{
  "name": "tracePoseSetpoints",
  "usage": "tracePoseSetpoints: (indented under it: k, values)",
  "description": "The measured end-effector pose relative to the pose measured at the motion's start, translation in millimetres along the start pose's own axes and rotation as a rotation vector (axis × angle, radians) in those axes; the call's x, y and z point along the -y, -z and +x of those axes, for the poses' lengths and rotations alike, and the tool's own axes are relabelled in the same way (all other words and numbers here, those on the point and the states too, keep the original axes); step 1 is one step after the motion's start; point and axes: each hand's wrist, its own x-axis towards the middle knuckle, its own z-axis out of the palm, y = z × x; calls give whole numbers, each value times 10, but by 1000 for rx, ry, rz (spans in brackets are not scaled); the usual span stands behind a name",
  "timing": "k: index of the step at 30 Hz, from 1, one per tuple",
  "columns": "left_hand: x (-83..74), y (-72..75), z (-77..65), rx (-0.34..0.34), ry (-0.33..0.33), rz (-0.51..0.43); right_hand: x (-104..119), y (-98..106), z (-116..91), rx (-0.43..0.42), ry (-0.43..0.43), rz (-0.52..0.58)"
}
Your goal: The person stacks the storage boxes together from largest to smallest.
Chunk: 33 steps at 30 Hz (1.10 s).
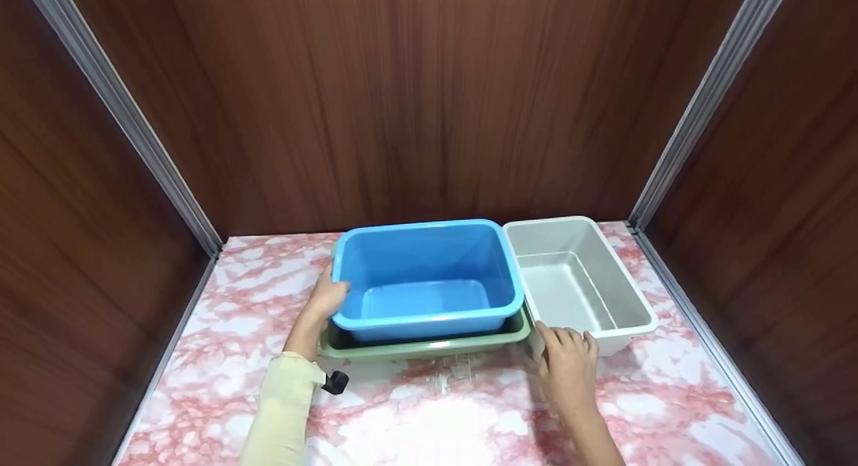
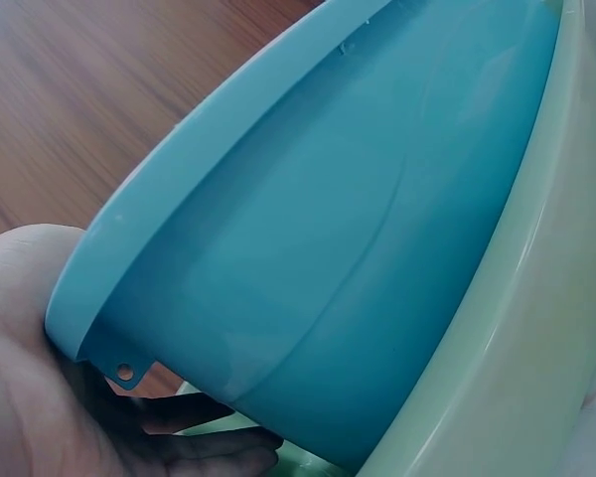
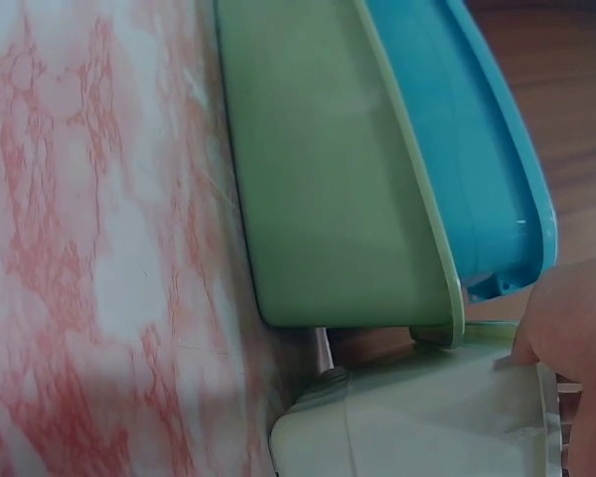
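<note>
In the head view we see the blue basin (image 1: 429, 255) sitting inside the green basin (image 1: 422, 350), its rim standing above the green one, both on the marbled bench (image 1: 436, 426). Our left hand (image 1: 326, 298) grips the blue rim at its left end, thumb over the inside. Our right hand (image 1: 568, 369) holds the near rim of the grey basin (image 1: 593, 278), by its left corner, fingers hooked over the edge. In the left wrist view, the blue wall slopes down into the green basin, and our fingers reach under the lip beside a small holed tab (image 2: 125, 372). We judge the plastic light and fairly stiff, though smooth enough to slip on a flat wall; the turned-down lip is the better hold. In the right wrist view, the grey basin's corner stands close by the green one, our hand at its rim.
</note>
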Motion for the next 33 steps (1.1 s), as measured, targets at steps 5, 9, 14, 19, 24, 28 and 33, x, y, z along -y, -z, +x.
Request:
tracePoseSetpoints:
  k: [5, 9, 14, 19, 24, 28, 33]
  values:
    - [13, 12, -22, 4, 14, 7, 8, 23, -6, -6, 10, -2]
    - [15, 10, -19, 13, 5, -9, -1, 36, -8, -4, 16, 4]
    - [6, -4, -17, 24, -6, -27, -22, 47, -17, -3, 22, -3]
    - [5, -5, -20, 10, 4, -6, -24, 56, -39, 7, 13, 0]
    - [5, -4, -22, 12, 23, -4, -19, 59, -53, 7, 3, 10]
    - [3, -2, -24, 15, 30, -9, -16, 46, -64, -14, 5, 16]
    - [-2, 1, -20, 9, 15, -6, -23, 2, -85, -50, 15, 15]
